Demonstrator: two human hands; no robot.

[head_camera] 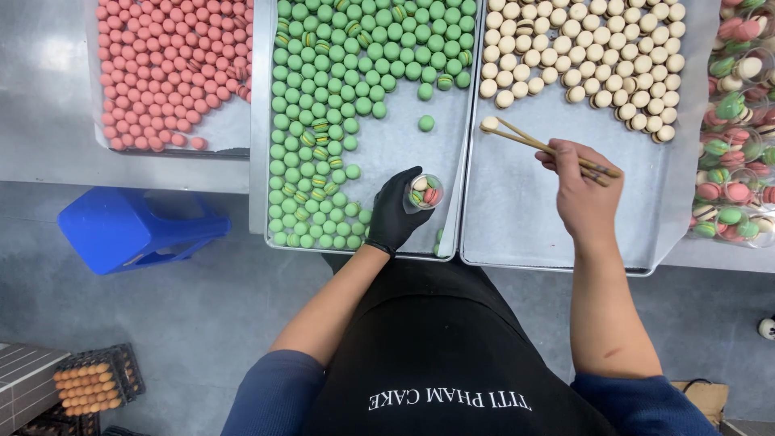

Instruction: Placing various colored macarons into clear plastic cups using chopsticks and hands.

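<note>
While the left hand [395, 214], in a black glove, grips a small clear cup [425, 192] with its fingers curled round the wall, the bare right hand [583, 187] is closed on a pair of wooden chopsticks [549, 148]. The cup sits at the gloved fingertips, tilted toward the right hand, and already holds pink, green and cream macarons. The chopsticks run up and to the left from the right hand, and their tips pinch a single cream macaron [489, 123] over the bare paper of the right-hand tray [517, 218].

Beyond that macaron, farther from the right hand, lies the packed mass of cream macarons [581, 48]. Just past the left hand and on its outer side spread the green macarons [339, 89] on the middle tray [379, 145], one loose green macaron [426, 123] lying apart above the cup. Well to the left of the left hand sits a tray of pink macarons [169, 64]. Off the right hand's outer side stand filled clear cups [735, 145] of mixed macarons. Below the left forearm a blue plastic stool [133, 230] stands on the floor, with a crate of eggs [89, 383] lower still.
</note>
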